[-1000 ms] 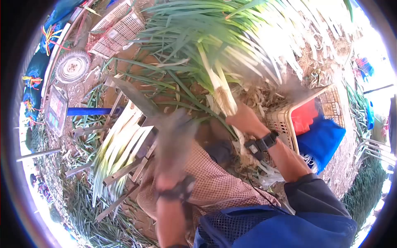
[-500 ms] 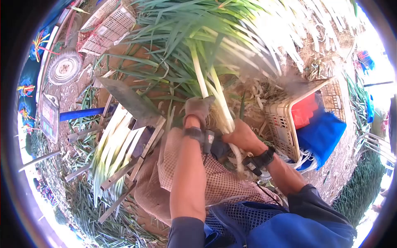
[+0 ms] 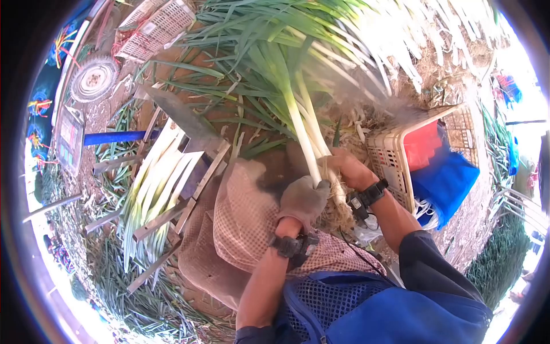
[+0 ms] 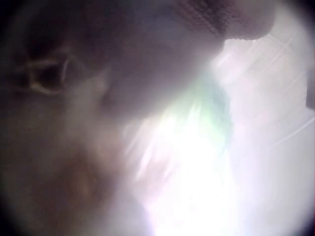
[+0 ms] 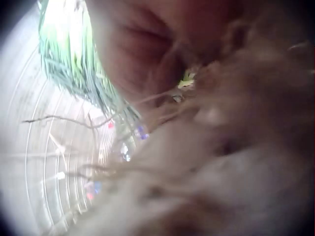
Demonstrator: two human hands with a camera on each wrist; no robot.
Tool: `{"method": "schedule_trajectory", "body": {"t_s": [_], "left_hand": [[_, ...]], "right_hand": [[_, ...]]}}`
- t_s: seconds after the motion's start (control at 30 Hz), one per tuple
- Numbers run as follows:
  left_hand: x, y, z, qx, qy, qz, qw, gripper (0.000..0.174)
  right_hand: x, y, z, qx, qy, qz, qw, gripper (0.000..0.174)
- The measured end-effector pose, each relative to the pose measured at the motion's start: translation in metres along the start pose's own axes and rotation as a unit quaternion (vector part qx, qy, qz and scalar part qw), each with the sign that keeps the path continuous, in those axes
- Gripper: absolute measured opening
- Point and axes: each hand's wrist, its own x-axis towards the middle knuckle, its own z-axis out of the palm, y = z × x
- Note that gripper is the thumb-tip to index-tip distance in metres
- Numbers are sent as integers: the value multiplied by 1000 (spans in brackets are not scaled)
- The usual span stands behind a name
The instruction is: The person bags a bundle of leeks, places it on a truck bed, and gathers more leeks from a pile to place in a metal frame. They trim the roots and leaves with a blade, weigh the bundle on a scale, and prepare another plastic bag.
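- Our left hand in a grey fabric glove (image 3: 303, 198) wraps round a pale lower shaft; squeezed too hard, that shaft could bruise or snap
- The long white-and-green leeks (image 3: 299, 135) slant between our hands, tops against the leafy green heap (image 3: 240, 34); if we tug, leaves could snag and tear
- Our bare right hand (image 3: 354, 171) clamps the leeks near their stringy brown roots (image 3: 337, 215); dirt could make them slip
- Far left, a pale flat panel (image 3: 70, 140) adjoins a blue tube (image 3: 114, 138)
- Nearer, a grey metal rack (image 3: 201, 186) with a flat steel plate (image 3: 186, 117) hems our left side
- Right, a cream perforated plastic crate (image 3: 378, 153) blocks room beside our right forearm
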Motion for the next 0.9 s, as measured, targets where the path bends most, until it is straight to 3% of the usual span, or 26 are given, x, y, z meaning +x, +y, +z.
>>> {"method": "schedule_trajectory", "body": {"t_s": [0.17,0.23,0.33,0.43,0.53,0.6,0.73,0.8,0.87,0.9], "left_hand": [[-7,5,7,24,-15,8,1000,49],[-9,6,9,29,-18,24,999,49],[-15,16,5,-43,-69,16,997,46],[-5,10,18,-76,-78,46,993,43],[1,1,16,-129,-104,104,981,38],[0,-3,6,-251,-114,51,960,38],[-5,0,-17,-482,-134,-62,863,40],[9,21,-1,-587,-154,-20,794,44],[32,29,23,-703,-187,29,686,44],[21,39,21,-754,-204,26,623,39]], "right_hand": [[-3,-6,-15,35,-92,-33,995,48],[0,-4,-29,-164,-54,-142,975,50],[-13,-23,-17,3,-51,-44,998,52],[-42,-74,26,-205,23,0,979,51],[-31,-73,22,-213,9,-18,977,43],[-38,-86,21,-303,36,-25,952,44],[-113,-142,55,-456,85,-59,884,53],[-138,-111,48,-511,86,-140,844,66],[-176,-112,68,-511,56,-21,858,76],[-190,-105,69,-500,59,-26,863,80]]}}
